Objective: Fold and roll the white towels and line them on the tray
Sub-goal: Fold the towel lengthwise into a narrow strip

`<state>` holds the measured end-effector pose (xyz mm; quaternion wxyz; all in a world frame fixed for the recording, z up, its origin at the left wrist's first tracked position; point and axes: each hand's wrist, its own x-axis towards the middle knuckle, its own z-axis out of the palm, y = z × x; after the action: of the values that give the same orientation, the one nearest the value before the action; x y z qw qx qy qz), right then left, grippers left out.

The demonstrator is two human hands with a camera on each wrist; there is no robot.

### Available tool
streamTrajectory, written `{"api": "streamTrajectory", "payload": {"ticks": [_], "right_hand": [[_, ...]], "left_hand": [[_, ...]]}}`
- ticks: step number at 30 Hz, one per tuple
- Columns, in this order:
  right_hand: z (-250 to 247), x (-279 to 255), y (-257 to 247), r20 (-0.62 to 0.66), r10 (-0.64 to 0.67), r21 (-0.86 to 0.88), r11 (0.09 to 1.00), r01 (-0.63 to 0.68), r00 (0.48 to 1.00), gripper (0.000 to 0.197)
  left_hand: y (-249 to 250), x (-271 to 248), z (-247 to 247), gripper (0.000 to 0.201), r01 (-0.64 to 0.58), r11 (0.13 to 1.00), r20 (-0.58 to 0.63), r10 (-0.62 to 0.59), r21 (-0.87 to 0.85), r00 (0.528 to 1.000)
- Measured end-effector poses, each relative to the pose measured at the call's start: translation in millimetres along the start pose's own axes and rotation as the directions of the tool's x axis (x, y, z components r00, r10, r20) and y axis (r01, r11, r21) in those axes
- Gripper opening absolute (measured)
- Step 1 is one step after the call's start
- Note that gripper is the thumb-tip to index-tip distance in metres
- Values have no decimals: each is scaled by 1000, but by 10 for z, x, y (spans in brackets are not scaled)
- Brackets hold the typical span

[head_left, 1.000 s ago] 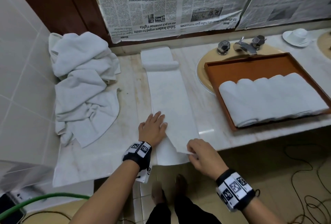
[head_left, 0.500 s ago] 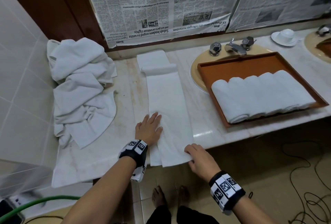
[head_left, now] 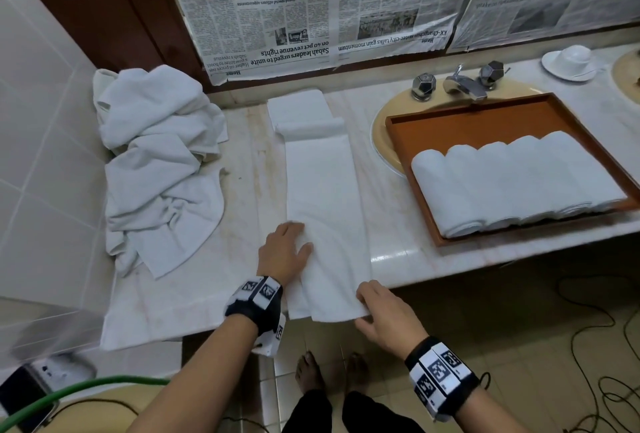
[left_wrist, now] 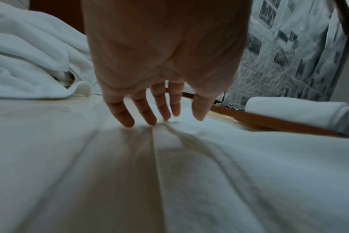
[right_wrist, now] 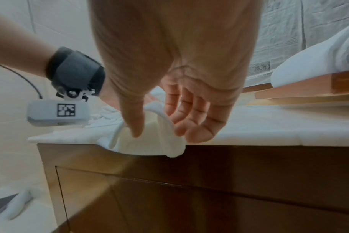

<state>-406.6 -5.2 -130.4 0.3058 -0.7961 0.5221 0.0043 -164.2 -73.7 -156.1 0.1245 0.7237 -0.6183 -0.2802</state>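
From the head view, your left hand (head_left: 282, 252) lies flat with straight fingers on the near left edge of the long white folded towel strip (head_left: 323, 190), which runs lengthwise down the pale marble counter (head_left: 242, 169) with its far end rolled up and its near end hanging over the counter's front edge. Your right hand (head_left: 382, 320) holds that hanging near right corner, thumb on one side and fingers on the other. To the right, the orange-brown rectangular wooden tray (head_left: 460, 124) sits over the beige basin and carries five rolled white towels (head_left: 519, 183) lined side by side, touching. A heap of crumpled white towels (head_left: 156, 162) lies on the counter's left end, well apart from the strip. Behind, sheets of newspaper (head_left: 311, 6) cover the wall. In the left wrist view, your left hand (left_wrist: 159, 66) has its fingers (left_wrist: 121, 115) straight and slightly spread, the tips pressing on the towel strip (left_wrist: 249, 173) where small creases gather; the tray's edge (left_wrist: 269, 121) shows beyond, to the right. In the right wrist view, your right hand (right_wrist: 175, 78) pinches the towel strip's corner (right_wrist: 149, 141) between thumb and curled fingers (right_wrist: 197, 126), right at the counter's front edge (right_wrist: 269, 135), above the brown cabinet front (right_wrist: 209, 189).
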Motion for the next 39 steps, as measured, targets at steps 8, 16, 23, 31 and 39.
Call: {"api": "streamTrajectory", "payload": {"ticks": [8, 16, 23, 31, 39], "right_hand": [[-111, 128, -10, 185, -56, -68, 995, 69, 981, 39], [-178, 305, -54, -114, -35, 62, 997, 42, 993, 37], [-237, 1188, 58, -50, 14, -213, 977, -24, 999, 61], [-720, 1982, 332, 25, 107, -272, 958, -96, 994, 65], [-326, 1247, 252, -165, -44, -37, 999, 38, 985, 57]], "left_hand": [[-49, -482, 155, 36, 111, 993, -55, -113, -49, 992], [7, -301, -6, 21, 109, 977, -28, -116, -182, 993], [137, -27, -131, 20, 157, 976, -52, -167, -150, 985], [258, 430, -282, 16, 147, 921, -82, -189, -361, 979], [19, 254, -45, 19, 58, 955, -146, -104, -291, 984]]}}
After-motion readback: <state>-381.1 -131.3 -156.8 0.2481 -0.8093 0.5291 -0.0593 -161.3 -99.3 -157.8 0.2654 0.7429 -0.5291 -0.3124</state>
